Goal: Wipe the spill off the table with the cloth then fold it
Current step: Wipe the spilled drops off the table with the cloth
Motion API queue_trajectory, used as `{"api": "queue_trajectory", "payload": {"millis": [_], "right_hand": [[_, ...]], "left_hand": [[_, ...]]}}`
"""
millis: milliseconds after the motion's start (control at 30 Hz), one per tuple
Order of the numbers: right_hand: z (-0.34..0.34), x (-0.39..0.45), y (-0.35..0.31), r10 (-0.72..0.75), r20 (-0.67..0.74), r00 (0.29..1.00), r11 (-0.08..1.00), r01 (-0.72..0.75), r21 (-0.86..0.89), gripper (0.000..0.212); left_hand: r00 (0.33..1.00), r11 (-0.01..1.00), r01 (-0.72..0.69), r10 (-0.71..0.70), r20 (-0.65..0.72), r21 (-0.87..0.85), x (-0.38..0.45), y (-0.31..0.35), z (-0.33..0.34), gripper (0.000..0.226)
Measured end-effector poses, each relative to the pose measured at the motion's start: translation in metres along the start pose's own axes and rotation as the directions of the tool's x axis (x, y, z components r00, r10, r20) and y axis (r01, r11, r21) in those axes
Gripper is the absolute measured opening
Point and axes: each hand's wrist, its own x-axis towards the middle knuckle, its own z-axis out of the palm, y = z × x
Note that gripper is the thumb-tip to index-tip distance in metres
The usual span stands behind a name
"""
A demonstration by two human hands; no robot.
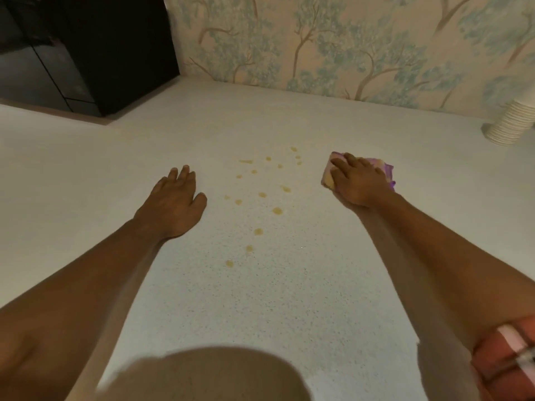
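Observation:
Yellow drops of spill [262,195] are scattered over the middle of the white speckled table [304,285], running from near the far side toward me. My right hand [357,180] presses down on a bunched yellow and purple cloth [328,176] just right of the drops; most of the cloth is hidden under the hand. My left hand [173,204] rests flat on the table left of the spill, fingers apart, holding nothing.
A black appliance [86,53] stands at the back left corner. A stack of white paper cups [512,123] lies on its side at the right edge. Wallpaper with trees [347,44] backs the table.

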Motion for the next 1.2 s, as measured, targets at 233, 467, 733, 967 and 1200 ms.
{"api": "queue_trajectory", "payload": {"millis": [233, 467, 733, 967, 1200], "right_hand": [[-0.004, 0.052, -0.028, 0.055, 0.027, 0.998, 0.998, -0.055, 0.027, 0.047], [0.014, 0.043, -0.052, -0.166, 0.014, 0.986, 0.986, 0.166, -0.015, 0.047], [0.019, 0.058, -0.093, -0.196, 0.087, 0.977, 0.98, 0.197, 0.005, 0.054], [0.018, 0.074, -0.112, -0.073, 0.057, 0.996, 0.997, 0.075, -0.033, 0.05], [0.031, 0.036, -0.124, -0.288, 0.064, 0.955, 0.957, 0.289, -0.008, 0.057]], "left_hand": [[0.999, 0.999, -0.043, 0.043, 0.011, 0.009, -0.003, 0.012, 0.001, 0.066], [0.999, 0.999, -0.038, 0.038, 0.022, 0.013, -0.002, 0.01, 0.002, 0.066], [0.999, 0.999, -0.043, 0.043, 0.016, 0.018, -0.002, 0.009, 0.003, 0.068], [0.999, 0.999, -0.049, 0.049, 0.017, 0.014, -0.002, 0.008, 0.005, 0.068], [0.998, 0.998, -0.055, 0.055, 0.023, 0.007, -0.001, 0.008, 0.005, 0.069]]}}
